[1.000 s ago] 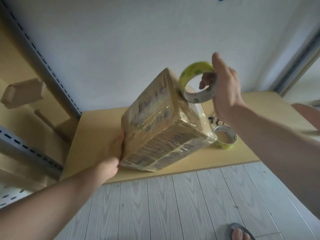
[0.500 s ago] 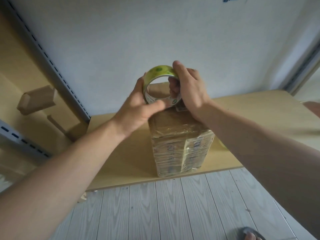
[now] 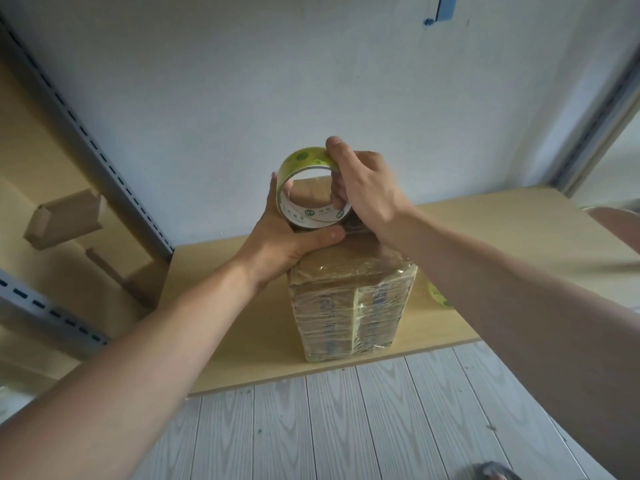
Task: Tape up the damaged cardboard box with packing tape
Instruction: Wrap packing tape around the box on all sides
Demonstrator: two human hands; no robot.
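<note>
- Cardboard box (image 3: 349, 306): brown, tall and narrow, standing upright on end near the front edge of the table. Its faces are covered in glossy clear tape with wrinkled seams; blue print shows through on the near side.
- Tape roll (image 3: 308, 188): green spotted outer face, white printed core. Held on edge just above the box's top, its open centre facing the camera. Whether it touches the box cannot be told.
- Right hand (image 3: 367, 195): grips the tape roll from the right, thumb on the outer rim at the top, fingers hooked through the core.
- Left hand (image 3: 287, 237): cups the tape roll from the left and below. Fingers rise along the roll's left side; the thumb lies stretched across beneath the roll, at the box's top.
- Table (image 3: 242, 323): pale wood-tone top, set against the wall.
- Second roll (image 3: 438, 296): same green pattern, on the table right of the box, mostly hidden behind the right forearm.
- Wall (image 3: 277, 81): plain white, with a blue strip (image 3: 445, 8) at the upper edge.
- Slotted metal upright (image 3: 104, 161): grey, slanting down at left.
- Cardboard block (image 3: 65, 218): small, at far left.
- Floor (image 3: 311, 427): grey wood-grain planks.
- Slipper toe (image 3: 491, 472): at the bottom edge.
</note>
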